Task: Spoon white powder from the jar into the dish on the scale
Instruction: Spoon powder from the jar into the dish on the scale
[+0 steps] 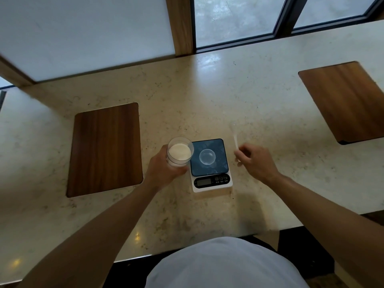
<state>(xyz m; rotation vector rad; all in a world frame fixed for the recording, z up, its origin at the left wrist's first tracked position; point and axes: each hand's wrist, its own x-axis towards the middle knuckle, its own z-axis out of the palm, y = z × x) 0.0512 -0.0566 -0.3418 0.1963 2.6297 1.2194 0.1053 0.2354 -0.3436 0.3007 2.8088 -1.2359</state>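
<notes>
A clear open jar (180, 151) with white powder in it stands just left of the scale, and my left hand (165, 170) is wrapped around it. The scale (209, 165) has a dark top plate and a white front with a blank display. A small clear round dish (207, 156) sits on the middle of the plate and looks empty. To the right of the scale, my right hand (254, 161) pinches the handle of a thin white spoon (236, 140). The spoon points away from me, its far end blurred, low over the counter.
The marble counter (207, 96) runs under a window. A dark wooden board (106, 148) lies inset at the left, another wooden board (345, 100) at the far right. The counter's front edge is near my body.
</notes>
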